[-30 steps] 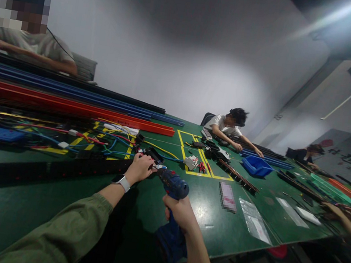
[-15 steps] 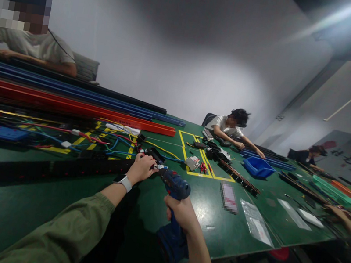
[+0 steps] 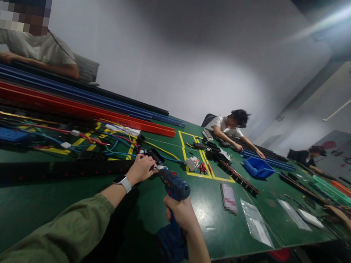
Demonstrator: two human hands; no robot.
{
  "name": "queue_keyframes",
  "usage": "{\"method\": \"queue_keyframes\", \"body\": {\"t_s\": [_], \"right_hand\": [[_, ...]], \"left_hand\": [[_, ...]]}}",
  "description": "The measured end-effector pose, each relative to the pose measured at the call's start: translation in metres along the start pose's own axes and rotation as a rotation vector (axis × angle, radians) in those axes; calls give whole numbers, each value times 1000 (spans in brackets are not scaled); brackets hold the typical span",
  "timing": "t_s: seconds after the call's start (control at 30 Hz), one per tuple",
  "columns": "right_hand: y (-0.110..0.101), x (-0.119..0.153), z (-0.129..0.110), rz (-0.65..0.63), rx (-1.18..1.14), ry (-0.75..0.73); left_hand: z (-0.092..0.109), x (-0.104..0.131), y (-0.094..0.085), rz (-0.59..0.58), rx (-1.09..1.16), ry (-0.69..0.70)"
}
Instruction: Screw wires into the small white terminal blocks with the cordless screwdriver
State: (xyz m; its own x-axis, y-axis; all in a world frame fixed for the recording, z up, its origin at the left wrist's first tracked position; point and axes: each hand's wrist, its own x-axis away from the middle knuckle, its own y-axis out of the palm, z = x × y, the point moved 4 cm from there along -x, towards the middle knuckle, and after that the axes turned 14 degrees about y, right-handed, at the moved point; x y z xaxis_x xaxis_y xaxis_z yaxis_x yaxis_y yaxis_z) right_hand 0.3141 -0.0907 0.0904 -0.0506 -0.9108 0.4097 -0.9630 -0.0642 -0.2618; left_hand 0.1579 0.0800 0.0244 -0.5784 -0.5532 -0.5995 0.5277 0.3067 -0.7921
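Observation:
My right hand (image 3: 184,213) is wrapped round the grip of a blue cordless drill (image 3: 176,186), whose nose points left. My left hand (image 3: 142,168), with a watch on the wrist, is closed on the right end of a long black bar (image 3: 86,168) with small red dots. The drill's tip meets the left fingertips; the exact contact point is too small to make out. Beside those fingers are a small white-and-blue piece (image 3: 161,167) and an open black housing (image 3: 155,155). Yellow, blue and red wires (image 3: 115,142) run just behind the hand.
Red channels (image 3: 149,126) and blue channels (image 3: 69,86) lie along the back left. Right of the drill are a white connector block (image 3: 192,164), a blue bin (image 3: 257,167) and plastic bags (image 3: 256,222). Co-workers sit across and at the far right of the green table (image 3: 207,243).
My hands and the drill stay almost in place. The co-worker at the far left shifts an arm slightly, and the hands at the right edge move a little.

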Motion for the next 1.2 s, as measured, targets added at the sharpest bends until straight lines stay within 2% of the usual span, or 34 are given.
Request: {"method": "queue_keyframes", "body": {"t_s": [0.37,0.67,1.1,1.2], "right_hand": [[-1,0,1,-14,8,-5],[0,-4,3,-17,-15,-64],[0,-5,2,-18,-18,34],[1,-5,4,-13,-39,17]], "left_hand": [[1,0,0,2,0,0],[-1,0,3,5,-1,-12],[-1,0,3,34,-11,3],[-1,0,3,29,-14,4]]}}
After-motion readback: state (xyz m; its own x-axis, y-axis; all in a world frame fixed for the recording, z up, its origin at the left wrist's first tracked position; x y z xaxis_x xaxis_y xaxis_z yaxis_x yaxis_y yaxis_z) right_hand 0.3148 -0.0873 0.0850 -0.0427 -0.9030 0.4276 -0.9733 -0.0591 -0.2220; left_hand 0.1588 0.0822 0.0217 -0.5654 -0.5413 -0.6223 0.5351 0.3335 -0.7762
